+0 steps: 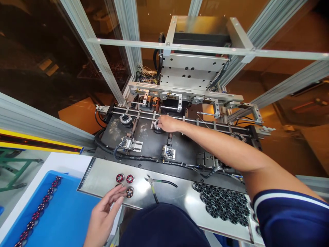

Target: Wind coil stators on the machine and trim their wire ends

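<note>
Right hand (168, 124) working dial-centre on round fixture (157, 127), grip hidden, can't tell. Left hand (105, 214) hanging loosely open by stators (130, 179) at 7 o'clock (one half-covered). Work seemingly midway: stators lining blue tray (69, 209), 8 o'clock; black rings (223, 204) waiting, 4 o'clock.

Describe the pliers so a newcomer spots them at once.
In front of the machine runs a metal ledge. On it, between the small round parts by the left hand and the pile of black rings, lie the pliers. Unlike those, they have two long, spread green-and-black handles.
</note>
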`<state>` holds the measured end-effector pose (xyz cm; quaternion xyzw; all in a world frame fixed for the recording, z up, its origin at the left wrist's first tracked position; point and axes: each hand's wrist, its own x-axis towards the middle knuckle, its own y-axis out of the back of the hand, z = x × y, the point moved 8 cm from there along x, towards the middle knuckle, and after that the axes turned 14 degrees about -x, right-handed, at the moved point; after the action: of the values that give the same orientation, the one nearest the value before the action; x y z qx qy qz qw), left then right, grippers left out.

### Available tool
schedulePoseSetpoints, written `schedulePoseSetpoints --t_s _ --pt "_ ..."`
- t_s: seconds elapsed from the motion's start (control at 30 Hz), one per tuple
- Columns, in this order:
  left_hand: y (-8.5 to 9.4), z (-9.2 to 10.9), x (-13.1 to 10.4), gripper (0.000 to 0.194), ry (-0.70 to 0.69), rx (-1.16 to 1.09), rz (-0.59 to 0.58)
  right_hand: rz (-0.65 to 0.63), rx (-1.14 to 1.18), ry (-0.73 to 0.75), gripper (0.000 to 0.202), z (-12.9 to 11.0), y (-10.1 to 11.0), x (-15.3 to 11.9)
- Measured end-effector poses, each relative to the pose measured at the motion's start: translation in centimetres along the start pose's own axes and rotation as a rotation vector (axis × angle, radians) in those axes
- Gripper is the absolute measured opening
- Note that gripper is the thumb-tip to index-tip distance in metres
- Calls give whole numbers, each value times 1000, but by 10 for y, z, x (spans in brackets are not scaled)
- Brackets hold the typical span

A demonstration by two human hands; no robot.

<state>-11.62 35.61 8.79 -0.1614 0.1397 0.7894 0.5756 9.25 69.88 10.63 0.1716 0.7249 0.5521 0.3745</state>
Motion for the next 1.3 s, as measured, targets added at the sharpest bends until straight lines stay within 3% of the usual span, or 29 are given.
schedulePoseSetpoints --t_s 0.17,0.33,0.53,0.63,0.73,0.83,0.9,0.93,1.0,1.07,1.1,1.2,1.3 --pt "-9 -1 5 43 -44 20 -22 31 -37 23 28 -2 1 0" --pt "-13 11 6 44 -66 55 -39 198 -116 82 26 -9 13 -26" --pt "0 8 4 47 -34 86 4 212 -175 219 59 -10 -4 -60" --pt "-13 16 8 45 -50 88 -23 222 -187 239 61 -10 -5 -60" --pt "-38 42 10 41 -99 111 -111 284 -204 230 61 -14 16 -69" --pt "-58 71 8 38 -200 186 -193 530 -191 162 67 -25 58 -121" --pt "-66 78 5 37 -243 223 -223 820 -136 110 69 -34 76 -188" --pt "-69 77 4 38 -246 226 -233 935 -101 84 71 -39 74 -225" --pt "-73 66 1 39 -230 216 -250 1080 -38 -34 74 -45 44 -295" --pt "-79 51 -1 42 -203 219 -279 1126 -6 -216 73 -51 -10 -350" --pt "-83 44 -2 42 -192 233 -300 1078 -1 -288 71 -55 -43 -368" --pt "-102 33 -5 43 -178 307 -393 906 11 -452 52 -70 -135 -403" --pt "-126 34 -11 42 -200 355 -475 821 25 -578 33 -79 -192 -418"
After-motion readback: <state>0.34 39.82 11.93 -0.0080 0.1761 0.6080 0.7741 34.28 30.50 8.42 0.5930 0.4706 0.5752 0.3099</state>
